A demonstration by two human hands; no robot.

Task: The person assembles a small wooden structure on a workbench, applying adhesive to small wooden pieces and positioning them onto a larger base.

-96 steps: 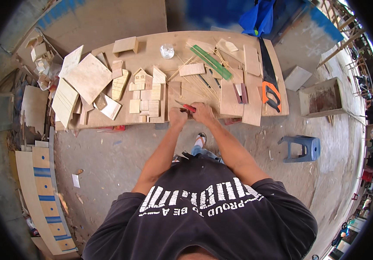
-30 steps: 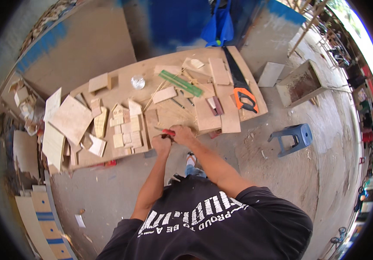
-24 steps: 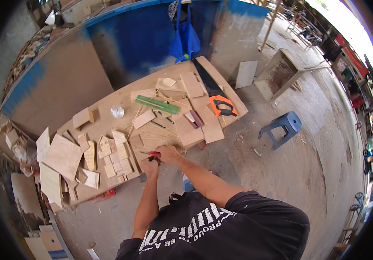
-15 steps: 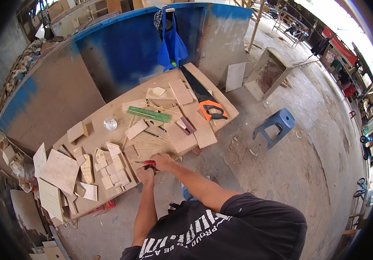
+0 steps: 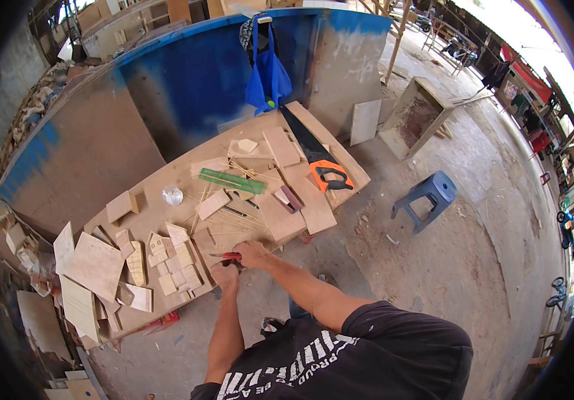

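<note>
At the table's near edge, my right hand (image 5: 254, 255) is closed around a red-handled utility knife (image 5: 232, 256), its thin blade pointing left. Just below it, my left hand (image 5: 224, 274) is closed, with a small dark thing showing at its fingers that I cannot make out. The two hands are close together. Left of them lies a group of small cut wooden pieces (image 5: 181, 272), some house-shaped. Beyond the hands are thin wooden sticks (image 5: 232, 220), a green ruler (image 5: 232, 181) and pens (image 5: 233, 210).
The wooden table (image 5: 160, 179) also bears an orange-handled saw (image 5: 330, 176), plywood offcuts (image 5: 91, 265) and a clear round container (image 5: 172, 195). A blue bag (image 5: 268, 80) hangs on the panel behind. A blue-grey stool (image 5: 427, 197) stands on the floor to the right.
The knife has tilted slightly, its blade now lying a little lower and closer to level. My hands stay together at the table edge. The whole view has shifted slightly.
</note>
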